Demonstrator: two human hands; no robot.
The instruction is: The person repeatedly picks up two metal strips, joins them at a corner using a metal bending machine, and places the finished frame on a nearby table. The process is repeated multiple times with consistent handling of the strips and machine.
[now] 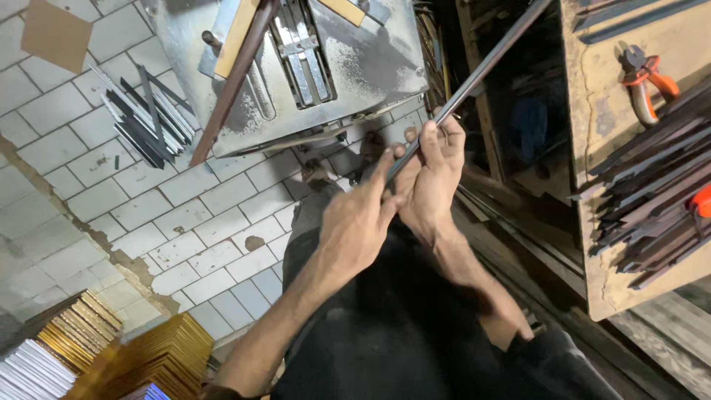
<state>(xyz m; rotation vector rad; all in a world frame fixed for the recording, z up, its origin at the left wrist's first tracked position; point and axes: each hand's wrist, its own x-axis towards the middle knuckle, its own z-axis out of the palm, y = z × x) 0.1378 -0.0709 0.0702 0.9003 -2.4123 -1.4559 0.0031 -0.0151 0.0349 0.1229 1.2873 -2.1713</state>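
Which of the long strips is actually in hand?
The dark strip running up-right, gripped by both the left hand and right hand. The brown strip leans on the machine, untouched.

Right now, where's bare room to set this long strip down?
Bare tiled floor lies between the pile of dark strips, the metal machine and the gold frame stacks. The wooden bench is crowded with strips and orange pliers.

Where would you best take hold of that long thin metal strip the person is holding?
Near its lower end, where both hands already meet. The strip is long, narrow and slanted up to the right, so pinching across its thin sides from below looks steadiest. The right hand wraps it; the left hand braces the tip.
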